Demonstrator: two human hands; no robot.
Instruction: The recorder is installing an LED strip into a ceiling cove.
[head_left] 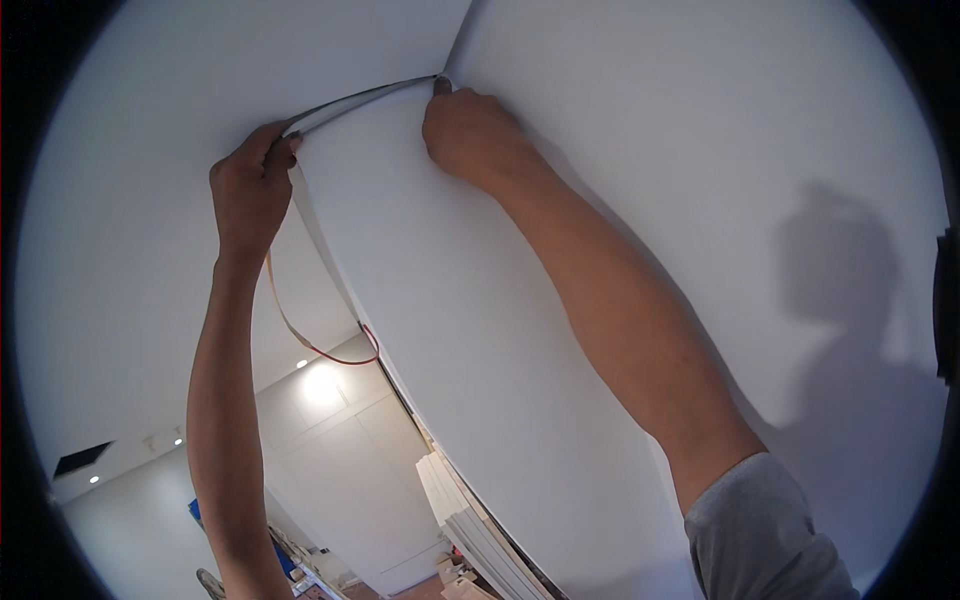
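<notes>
My left hand (250, 190) is raised to the ceiling at upper left, pinching a thin dark strip (350, 96) along the top of a white wall panel (440, 300). My right hand (472, 135) is curled at the upper corner, a fingertip at the strip's far end; what, if anything, it holds is hidden. Below my left hand dangles a narrow cream strip (278, 300) joined to a thin red wire (350, 361), which loops beside the panel's edge.
A white wall (800, 120) with my shadow stands at right. Below are pale stacked boards (465, 525), a panelled back wall (350, 460), small downlights (301, 364), a dark square ceiling opening (82, 458) and partly hidden clutter with blue items (297, 568).
</notes>
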